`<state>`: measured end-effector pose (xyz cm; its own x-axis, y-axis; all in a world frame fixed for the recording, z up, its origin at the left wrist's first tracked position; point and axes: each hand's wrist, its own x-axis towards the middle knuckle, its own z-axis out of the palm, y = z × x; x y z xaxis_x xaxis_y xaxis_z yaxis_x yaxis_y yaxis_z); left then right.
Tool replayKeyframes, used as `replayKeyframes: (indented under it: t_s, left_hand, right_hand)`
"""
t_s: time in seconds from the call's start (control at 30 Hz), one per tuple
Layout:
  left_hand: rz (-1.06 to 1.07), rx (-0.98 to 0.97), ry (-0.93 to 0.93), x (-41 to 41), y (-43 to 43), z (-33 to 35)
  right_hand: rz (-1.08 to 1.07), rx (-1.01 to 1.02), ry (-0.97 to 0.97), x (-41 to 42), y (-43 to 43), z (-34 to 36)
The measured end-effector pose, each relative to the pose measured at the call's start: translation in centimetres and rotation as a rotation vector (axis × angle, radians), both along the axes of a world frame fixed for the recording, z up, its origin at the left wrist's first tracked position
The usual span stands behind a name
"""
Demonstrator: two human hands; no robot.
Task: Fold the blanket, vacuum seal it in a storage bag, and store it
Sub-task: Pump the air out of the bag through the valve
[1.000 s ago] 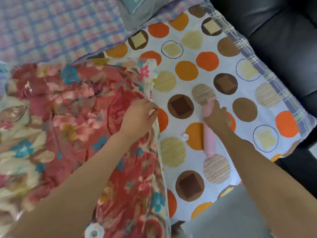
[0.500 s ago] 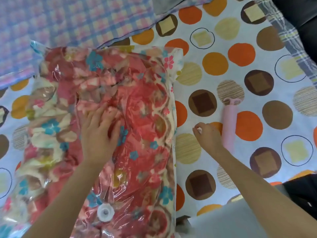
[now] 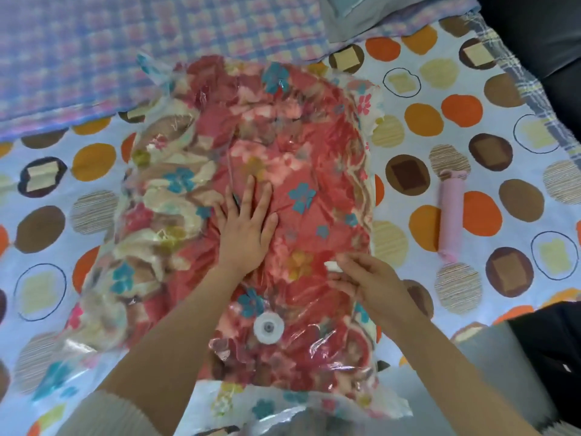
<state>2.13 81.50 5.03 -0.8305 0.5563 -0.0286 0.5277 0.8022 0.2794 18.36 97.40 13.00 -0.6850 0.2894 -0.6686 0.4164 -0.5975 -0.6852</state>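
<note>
The left hand's fingers [image 3: 251, 190] lie straight and spread wide, and the left hand [image 3: 248, 228] presses palm down on the middle of the storage bag [image 3: 176, 89]. The right hand's fingers [image 3: 355, 262] are drawn narrow and, with the thumb, pinch a small white piece [image 3: 333, 265]. The right hand [image 3: 371, 284] hovers over the bag's right half, at about 4 o'clock from the left hand. It is too blurred to tell whether it touches the plastic.

At 6 o'clock from the left hand, near the left forearm, a round white valve [image 3: 268, 327] sits on the bag's top face. Any lettering on it is too small to read. The clear bag lies flat on the bed sheet [image 3: 408, 42], and the folded blanket [image 3: 314, 146], red with blue, pink and cream flowers, fills it. The plastic is wrinkled over the cloth, and the bag's loose edge runs along at 6 o'clock.

At 3 o'clock from the bag, well apart from it, a pink hand pump [image 3: 451, 215] lies on the sheet, which is printed with orange, brown and striped circles. At 11 o'clock a checked cover [image 3: 125, 42] lies across the bed. At 1 o'clock there is a grey cushion [image 3: 345, 29]; the marks on its pale patch are cut off and cannot be read.
</note>
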Motion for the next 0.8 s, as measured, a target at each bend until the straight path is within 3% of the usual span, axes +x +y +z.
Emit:
replayKeyframes:
  t_s: [0.07, 0.17, 0.3, 0.47, 0.7, 0.8]
  left_hand:
    - [-0.191, -0.016, 0.050, 0.3, -2.9, -0.1]
    - [-0.412, -0.045, 0.156, 2.3, -9.8, -0.8]
    - [-0.417, -0.024, 0.208, 4.7, -14.5, -1.6]
    - [-0.434, 0.012, 0.196, 4.6, -14.9, -2.4]
    - [-0.421, 0.096, 0.218, 4.7, -14.8, -3.2]
    - [-0.415, 0.129, 0.231, 4.7, -14.8, -3.2]
  right_hand:
    - [-0.037, 0.033, 0.022, 0.6, -3.6, -0.3]
    - [-0.019, 0.269, 0.015, 1.2, -9.2, -1.1]
    - [0.024, 0.668, -0.033, 1.0, -14.7, -3.1]
    - [0.249, 1.367, -0.015, 3.2, -15.9, -6.8]
    - [0.684, 1.762, 0.106, 3.6, -15.3, -6.7]
    - [0.746, 1.908, 0.170, 3.5, -15.6, -6.4]
